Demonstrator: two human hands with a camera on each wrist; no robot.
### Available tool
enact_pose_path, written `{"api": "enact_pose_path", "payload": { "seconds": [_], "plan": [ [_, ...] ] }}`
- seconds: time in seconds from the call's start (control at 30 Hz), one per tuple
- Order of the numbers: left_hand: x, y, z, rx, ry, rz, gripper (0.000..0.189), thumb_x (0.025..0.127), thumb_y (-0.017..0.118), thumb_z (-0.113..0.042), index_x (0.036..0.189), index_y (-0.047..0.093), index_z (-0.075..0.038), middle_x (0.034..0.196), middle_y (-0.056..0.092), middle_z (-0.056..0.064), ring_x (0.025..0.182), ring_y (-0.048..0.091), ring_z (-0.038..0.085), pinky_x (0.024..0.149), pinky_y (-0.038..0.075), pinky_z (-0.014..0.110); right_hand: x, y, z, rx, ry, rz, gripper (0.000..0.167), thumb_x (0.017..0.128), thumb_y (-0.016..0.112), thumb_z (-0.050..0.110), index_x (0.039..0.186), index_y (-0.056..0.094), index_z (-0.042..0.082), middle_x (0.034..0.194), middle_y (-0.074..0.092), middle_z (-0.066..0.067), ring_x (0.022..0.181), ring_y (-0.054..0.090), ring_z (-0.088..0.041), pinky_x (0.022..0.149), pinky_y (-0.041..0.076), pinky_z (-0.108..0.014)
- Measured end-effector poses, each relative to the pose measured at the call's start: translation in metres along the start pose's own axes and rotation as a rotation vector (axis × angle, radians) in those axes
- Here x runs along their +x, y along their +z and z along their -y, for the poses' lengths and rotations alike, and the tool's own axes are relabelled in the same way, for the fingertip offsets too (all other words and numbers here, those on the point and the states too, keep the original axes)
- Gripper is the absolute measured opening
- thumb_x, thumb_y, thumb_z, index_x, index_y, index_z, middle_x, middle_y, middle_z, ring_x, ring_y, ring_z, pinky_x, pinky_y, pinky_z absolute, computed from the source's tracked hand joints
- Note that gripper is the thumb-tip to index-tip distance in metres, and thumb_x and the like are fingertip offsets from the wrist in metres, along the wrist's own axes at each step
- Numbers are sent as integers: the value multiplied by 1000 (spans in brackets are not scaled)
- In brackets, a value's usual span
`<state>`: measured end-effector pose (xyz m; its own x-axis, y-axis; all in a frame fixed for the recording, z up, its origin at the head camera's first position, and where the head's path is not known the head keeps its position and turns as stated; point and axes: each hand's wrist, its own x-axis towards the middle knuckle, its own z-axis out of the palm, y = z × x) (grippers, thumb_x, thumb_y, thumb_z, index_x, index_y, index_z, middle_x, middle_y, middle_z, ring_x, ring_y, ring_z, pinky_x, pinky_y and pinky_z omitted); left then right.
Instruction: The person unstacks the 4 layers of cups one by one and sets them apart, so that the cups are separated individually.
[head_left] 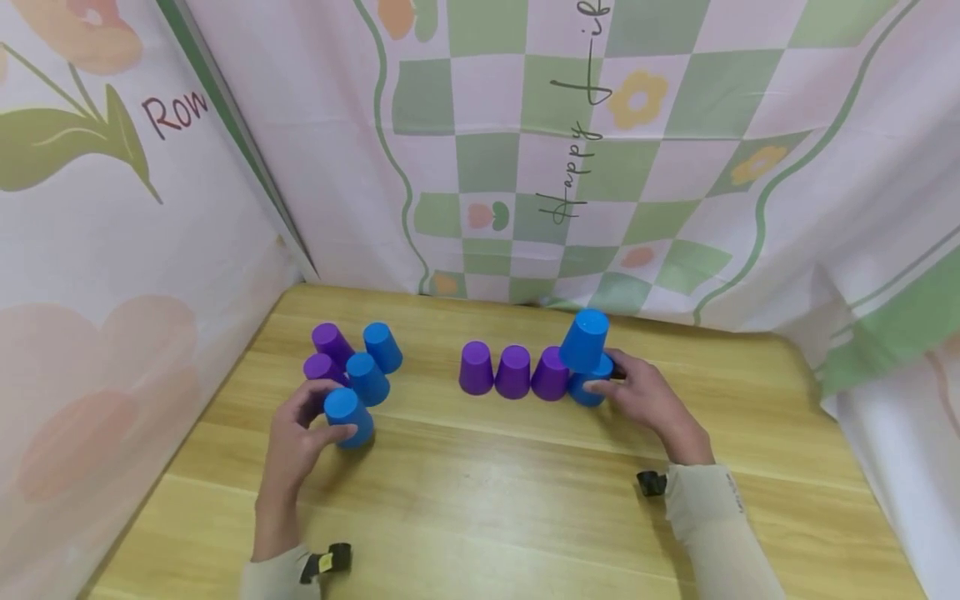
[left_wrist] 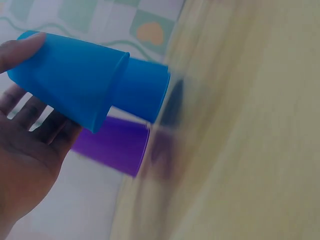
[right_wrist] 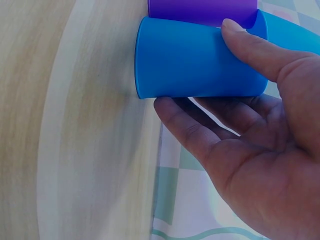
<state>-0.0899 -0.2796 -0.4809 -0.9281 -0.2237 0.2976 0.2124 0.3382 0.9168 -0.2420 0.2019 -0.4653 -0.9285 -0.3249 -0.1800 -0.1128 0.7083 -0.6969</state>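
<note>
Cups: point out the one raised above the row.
The upper blue cup, far right; the row sits lower, including the blue end cup the right hand holds.

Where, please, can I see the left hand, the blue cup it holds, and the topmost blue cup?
Left hand [head_left: 292,434]: head view, back of the hand.
Blue cup it holds [left_wrist: 70,77]: left wrist view, side wall.
Topmost blue cup [head_left: 584,342]: head view, side wall.

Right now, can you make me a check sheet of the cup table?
Surface: wooden table.
Cups: three purple cups and a lower blue cup in a row; an upper blue cup above its right end. At left, two purple cups and two blue cups.
Clutter: nothing seen.
Left hand: holds another blue cup.
Right hand: grips the lower blue cup.
Cables: nothing seen.
Surroundings: patterned cloth.
</note>
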Motion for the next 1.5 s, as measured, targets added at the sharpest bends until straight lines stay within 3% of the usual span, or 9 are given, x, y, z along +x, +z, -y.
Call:
{"api": "enact_pose_path", "payload": {
  "seconds": [0.3, 0.67, 0.97, 1.23, 1.5],
  "plan": [
    [-7, -16, 7, 32, -31, -100, 48, 75, 82, 16, 119, 66, 6, 109, 70, -8, 107, 67, 4, 98, 52, 13, -1, 0, -4, -5, -3, -11, 70, 103, 67, 41, 156, 44, 3, 150, 55, -29, 135, 54, -51, 106, 50, -67],
    [-7, -16, 7, 68, -154, -223, 52, 74, 84, 16, 121, 65, 5, 108, 66, -6, 104, 63, 5, 95, 49, 12, -2, 0, -5, -4, 7, -5, 72, 103, 67, 45, 156, 44, 2, 149, 55, -30, 133, 55, -50, 106, 50, -67],
    [-7, -18, 11, 70, -168, -306, 54, 71, 82, 19, 120, 64, 7, 104, 64, -10, 103, 62, 7, 93, 50, 11, -1, 2, -5, -7, 3, -5, 71, 103, 67, 42, 156, 44, 2, 148, 56, -30, 132, 56, -50, 105, 51, -67],
    [-6, -18, 14, 106, -213, -304, 53, 74, 84, 14, 122, 63, 5, 109, 65, -1, 104, 61, 6, 93, 50, 11, -1, 2, -4, -9, -3, -8, 69, 103, 68, 42, 154, 46, 3, 148, 56, -30, 132, 56, -50, 105, 50, -67],
    [-3, -18, 13, 122, -331, -256, 54, 79, 83, 8, 127, 58, 2, 123, 64, 12, 114, 57, 14, 98, 47, 16, 1, 1, -1, -8, -4, -6, 67, 103, 67, 40, 155, 46, 3, 149, 55, -30, 134, 54, -51, 107, 49, -68]
  ]
}}
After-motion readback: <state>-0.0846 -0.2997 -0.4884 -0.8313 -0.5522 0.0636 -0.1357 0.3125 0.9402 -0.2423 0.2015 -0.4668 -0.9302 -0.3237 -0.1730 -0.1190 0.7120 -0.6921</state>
